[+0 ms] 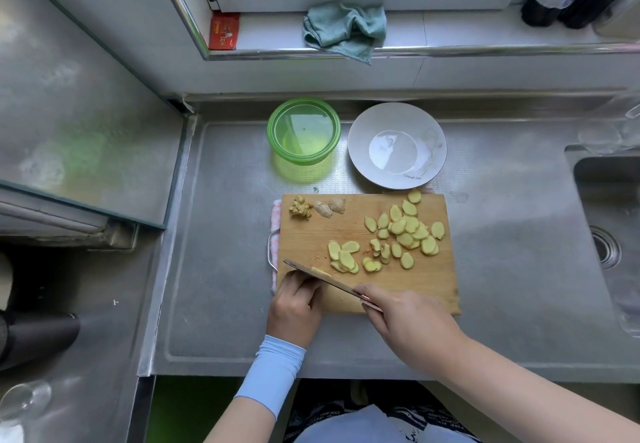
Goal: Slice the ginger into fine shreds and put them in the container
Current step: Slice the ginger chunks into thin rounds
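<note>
On the desk [225,235]: a wooden cutting board [415,280] is laid over a pink-checked cloth [276,221], which shows at its left edge.
Left grip [296,299]: set on the board's near left corner, fingers curled against the blade. Whether anything is held cannot be told.
Peel scraps [300,208]: heaped at the far left corner of the board, with two knobbly offcuts [329,207] just beside.
Container [303,131]: green and translucent, stood on the desk beyond the board's far left corner.
Knife [322,278]: blade angled across the near left of the board.
Ginger slices [412,231]: spread flat over the middle and right of the board, none shredded.
Plate [360,138]: white, just beyond the board's far edge.
Right grip [412,325]: clamped round the knife handle.
Sink [609,217]: seen at far right.
</note>
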{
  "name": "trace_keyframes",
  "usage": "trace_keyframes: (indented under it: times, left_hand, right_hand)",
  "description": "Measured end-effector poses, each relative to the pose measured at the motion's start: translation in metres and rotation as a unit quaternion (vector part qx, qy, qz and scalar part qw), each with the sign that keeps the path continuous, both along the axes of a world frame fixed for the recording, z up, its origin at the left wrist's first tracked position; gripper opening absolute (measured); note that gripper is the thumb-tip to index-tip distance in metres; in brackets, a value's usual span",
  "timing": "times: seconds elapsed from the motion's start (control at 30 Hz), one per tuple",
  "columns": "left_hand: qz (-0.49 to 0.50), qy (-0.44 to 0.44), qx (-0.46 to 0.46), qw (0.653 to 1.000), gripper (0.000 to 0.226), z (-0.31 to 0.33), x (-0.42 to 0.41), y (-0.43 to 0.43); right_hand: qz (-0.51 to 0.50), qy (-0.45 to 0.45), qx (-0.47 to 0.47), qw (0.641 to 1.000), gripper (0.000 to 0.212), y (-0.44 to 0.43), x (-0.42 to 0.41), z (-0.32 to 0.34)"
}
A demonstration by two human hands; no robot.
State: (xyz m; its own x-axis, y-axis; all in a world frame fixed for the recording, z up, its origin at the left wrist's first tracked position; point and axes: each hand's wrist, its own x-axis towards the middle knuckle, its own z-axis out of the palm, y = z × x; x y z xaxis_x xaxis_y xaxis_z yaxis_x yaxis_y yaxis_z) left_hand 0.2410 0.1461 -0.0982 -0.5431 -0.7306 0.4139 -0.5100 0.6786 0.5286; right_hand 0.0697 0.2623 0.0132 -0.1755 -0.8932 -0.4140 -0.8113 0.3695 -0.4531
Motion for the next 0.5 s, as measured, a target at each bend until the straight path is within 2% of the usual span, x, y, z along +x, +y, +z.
trace_keyframes:
  times: [0.17,0.4,0.5]
  left_hand:
    - [0.006,0.021,0.011,1.000,0.037,0.002,0.000,0.000]
    - [0.003,0.017,0.022,1.000,0.012,0.000,0.001,0.001]
    - [-0.002,0.000,0.043,0.999,0.027,0.000,0.002,0.000]
  right_hand:
    - [0.015,-0.002,0.039,0.999,0.034,-0.008,-0.002,0.002]
    - [0.010,-0.019,0.052,0.998,0.020,-0.011,-0.002,-0.004]
    - [0.013,-0.023,0.060,0.998,0.017,-0.020,0.001,-0.013]
